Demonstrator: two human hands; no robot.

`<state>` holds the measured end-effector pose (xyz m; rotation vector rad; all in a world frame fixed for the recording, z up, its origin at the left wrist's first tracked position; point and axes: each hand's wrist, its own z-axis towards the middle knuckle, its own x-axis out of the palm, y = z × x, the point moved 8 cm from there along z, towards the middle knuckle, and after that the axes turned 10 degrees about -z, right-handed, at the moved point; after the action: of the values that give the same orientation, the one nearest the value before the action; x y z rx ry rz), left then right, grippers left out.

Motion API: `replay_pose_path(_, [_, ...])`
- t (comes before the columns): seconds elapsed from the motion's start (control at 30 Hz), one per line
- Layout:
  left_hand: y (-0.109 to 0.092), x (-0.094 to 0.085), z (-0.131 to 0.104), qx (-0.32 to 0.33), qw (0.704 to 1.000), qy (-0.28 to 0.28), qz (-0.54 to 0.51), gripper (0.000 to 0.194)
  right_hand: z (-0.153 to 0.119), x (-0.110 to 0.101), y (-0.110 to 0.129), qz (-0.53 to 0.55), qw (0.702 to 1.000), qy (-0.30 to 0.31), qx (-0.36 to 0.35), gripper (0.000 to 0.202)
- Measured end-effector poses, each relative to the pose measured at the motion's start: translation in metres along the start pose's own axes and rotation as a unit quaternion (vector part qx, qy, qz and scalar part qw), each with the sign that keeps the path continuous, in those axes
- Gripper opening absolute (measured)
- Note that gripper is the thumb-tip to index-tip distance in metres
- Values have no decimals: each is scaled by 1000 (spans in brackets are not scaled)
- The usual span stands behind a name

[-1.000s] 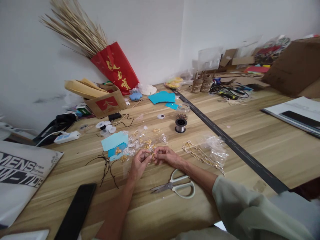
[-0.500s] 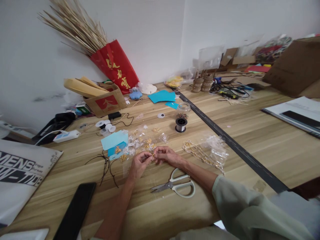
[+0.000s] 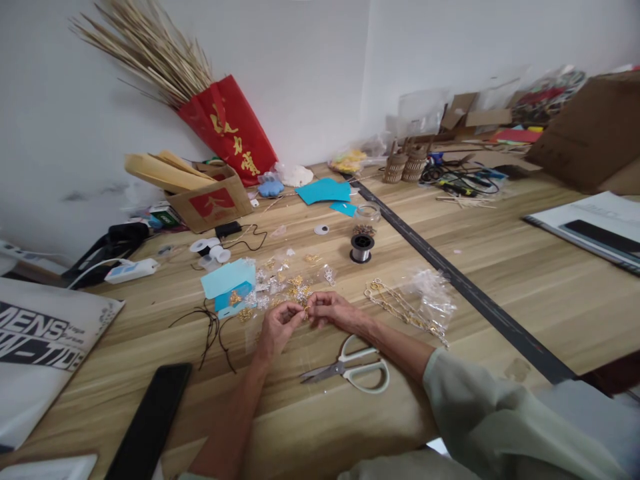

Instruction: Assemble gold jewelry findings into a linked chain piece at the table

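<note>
My left hand [image 3: 278, 327] and my right hand [image 3: 332, 309] meet at the middle of the table, fingertips pinched together. Between them is a small gold-coloured ring-like piece [image 3: 306, 309], mostly covered by the fingers; its exact kind is too small to tell. Just beyond the hands lie gold and silver jewellery findings [image 3: 299, 289] on clear plastic. Scissors with pale handles [image 3: 367, 373] rest on the table below my right hand, blades pointing left. To the right, a gold and silver chain [image 3: 400, 307] lies next to a crumpled clear plastic bag [image 3: 431, 293].
A spool of wire [image 3: 361, 248] and a glass jar [image 3: 367, 217] stand beyond the hands. Blue cards [image 3: 229, 279] and black cords [image 3: 213, 330] lie to the left, a black phone-like slab [image 3: 153, 417] nearer. A dark strip [image 3: 440, 263] crosses the table at right.
Both hands stay in nearly the same place, still pinched on the small gold-coloured piece. The view has shifted very slightly; nothing else has visibly moved.
</note>
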<state>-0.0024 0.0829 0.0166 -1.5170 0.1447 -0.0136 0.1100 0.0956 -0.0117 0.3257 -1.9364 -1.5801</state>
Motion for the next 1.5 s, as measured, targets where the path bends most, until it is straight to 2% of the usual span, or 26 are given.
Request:
replay_pose_path(0.37, [2,2,0,-40,999,24,-16,19,-2,-1,9,-76,996,-15,-31,28])
replay_pose_path(0.83, [12,0,-3,-82,994,-15,-76,20,-1,-1,6,-60,998,-19,-25,30])
replay_pose_path(1.2, [6,8,-5,-76,992,7,-96,21,-2,2,6,-64,998,-9,-20,29])
replay_pose_path(1.5, [16,9,-3,-86,986,16,-140,20,-2,4,3,-5,1000,2,-7,26])
